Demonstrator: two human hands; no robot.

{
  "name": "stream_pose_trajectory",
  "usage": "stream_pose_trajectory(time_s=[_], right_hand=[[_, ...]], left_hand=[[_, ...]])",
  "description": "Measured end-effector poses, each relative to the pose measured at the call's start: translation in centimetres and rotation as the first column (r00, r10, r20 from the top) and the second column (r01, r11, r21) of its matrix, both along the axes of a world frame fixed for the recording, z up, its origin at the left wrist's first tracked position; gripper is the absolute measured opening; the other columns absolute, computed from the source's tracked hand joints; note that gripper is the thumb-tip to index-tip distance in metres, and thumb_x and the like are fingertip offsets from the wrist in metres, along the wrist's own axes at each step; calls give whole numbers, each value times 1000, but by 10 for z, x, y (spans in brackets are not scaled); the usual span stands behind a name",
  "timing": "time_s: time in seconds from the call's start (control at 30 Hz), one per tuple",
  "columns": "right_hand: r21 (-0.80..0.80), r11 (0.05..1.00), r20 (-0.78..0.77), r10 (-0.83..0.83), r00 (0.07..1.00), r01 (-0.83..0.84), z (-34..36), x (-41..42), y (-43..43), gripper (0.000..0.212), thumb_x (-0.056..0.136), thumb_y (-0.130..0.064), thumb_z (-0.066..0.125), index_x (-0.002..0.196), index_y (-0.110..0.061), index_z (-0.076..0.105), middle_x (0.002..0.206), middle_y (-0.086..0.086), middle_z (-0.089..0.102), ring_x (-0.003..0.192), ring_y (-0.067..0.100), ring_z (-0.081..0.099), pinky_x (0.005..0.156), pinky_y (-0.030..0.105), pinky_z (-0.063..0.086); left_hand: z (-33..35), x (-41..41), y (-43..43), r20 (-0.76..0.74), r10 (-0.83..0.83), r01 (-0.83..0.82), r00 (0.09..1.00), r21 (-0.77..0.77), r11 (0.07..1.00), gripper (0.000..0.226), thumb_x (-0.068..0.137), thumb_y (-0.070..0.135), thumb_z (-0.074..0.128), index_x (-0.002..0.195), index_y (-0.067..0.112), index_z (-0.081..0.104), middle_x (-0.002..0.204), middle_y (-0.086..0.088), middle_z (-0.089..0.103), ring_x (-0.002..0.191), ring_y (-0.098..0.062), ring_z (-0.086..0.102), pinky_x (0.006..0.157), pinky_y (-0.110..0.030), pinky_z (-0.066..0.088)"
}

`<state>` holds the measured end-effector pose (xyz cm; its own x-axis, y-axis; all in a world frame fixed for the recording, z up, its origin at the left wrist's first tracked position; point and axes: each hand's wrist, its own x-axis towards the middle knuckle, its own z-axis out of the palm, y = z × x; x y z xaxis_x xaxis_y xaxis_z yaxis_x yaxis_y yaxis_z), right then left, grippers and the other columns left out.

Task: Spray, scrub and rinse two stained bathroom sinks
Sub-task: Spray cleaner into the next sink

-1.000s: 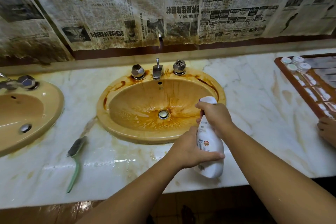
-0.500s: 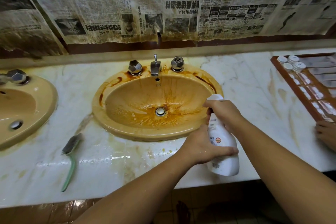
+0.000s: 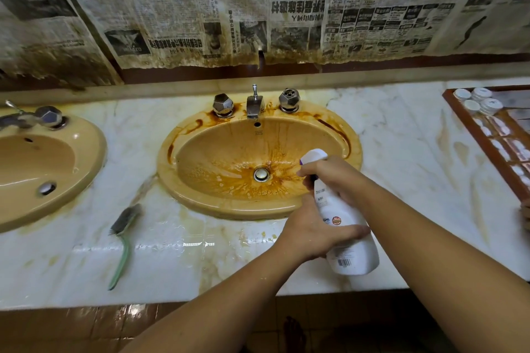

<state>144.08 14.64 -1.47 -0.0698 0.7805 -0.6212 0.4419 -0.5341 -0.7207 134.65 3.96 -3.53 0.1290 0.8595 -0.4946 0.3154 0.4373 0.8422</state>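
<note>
newspaper sheets (image 3: 286, 8): Chinese headlines, mirror-reversed, not legible
spray bottle (image 3: 352, 255): barcode, round red badge, print too small
sink (image 3: 223, 152): small stamp below overflow hole, illegible

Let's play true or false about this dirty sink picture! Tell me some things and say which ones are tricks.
1. The left hand and the right hand both grip the white spray bottle. True.
2. The green-handled brush lies inside the middle sink. False: it lies on the marble counter, left of that sink.
3. Brown stains spread around the middle sink's drain. True.
4. Water is running from the faucet. False: no water is coming out.
5. Newspaper covers the wall behind the sinks. True.
</note>
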Motion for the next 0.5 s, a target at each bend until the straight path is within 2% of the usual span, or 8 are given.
stream_pose_trajectory(time_s=[0.1,0.27,0.37,0.5], right_hand=[[52,999,30,0,1000,-1,-2,-5,0,25,74,-32,80,67,-10,70,68,10,72,58,25,60,68,35,51],[54,999,107,0,994,-6,-3,-8,-1,31,70,-42,79,64,-14,69,60,4,67,53,22,59,62,33,48],[-8,998,43,65,997,-65,2,-6,1,28,71,-37,81,72,-12,71,68,9,70,59,24,60,67,35,49],[68,996,-13,54,998,-53,2,-4,5,26,73,-33,81,74,-9,71,71,11,73,64,26,63,71,40,53]], left_hand=[[0,0,1,-31,18,-17,999,7,1000,77,53,60,92,108,37,43,104,10,67,92,-13,71,64,-44,65],[-2,0,-2,-73,30,-30,997,1,1000,86,50,65,90,115,32,43,106,9,67,92,-14,71,63,-43,65],[0,2,-2,-51,55,-55,997,10,998,87,51,63,90,116,32,43,106,9,65,94,-13,70,65,-43,65],[1,4,2,-153,39,-30,987,64,998,90,50,72,87,117,32,41,106,12,63,95,-12,66,75,-42,63]])
